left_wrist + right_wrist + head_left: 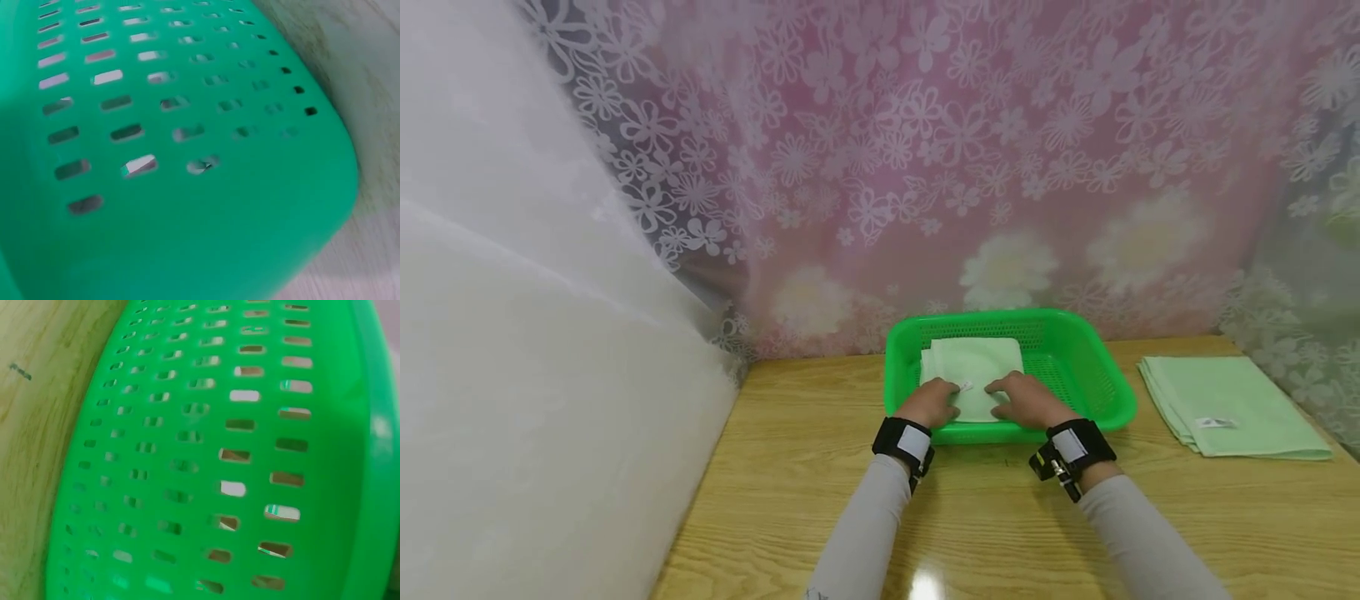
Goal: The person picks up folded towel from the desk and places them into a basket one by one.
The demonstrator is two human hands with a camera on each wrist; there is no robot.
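Observation:
A folded pale green cloth [973, 362] with a small white tag lies flat in the left part of a green plastic basket [1108, 398]. My left hand [931, 402] reaches over the front rim and rests its fingers on the cloth's left front, beside the tag. On the right front of the same cloth, my right hand [1032, 402] touches with thumb and fingers extended toward the left hand. The left wrist view is filled by the slotted basket wall [206, 225], the right wrist view by the slotted wall [331, 487] too; both hands are hidden there.
Another folded pale green cloth [1240, 404], also tagged, lies on the wooden table [1000, 517] right of the basket. A flowered curtain [925, 167] hangs behind the table, and a white sheet [550, 375] stands along the left side.

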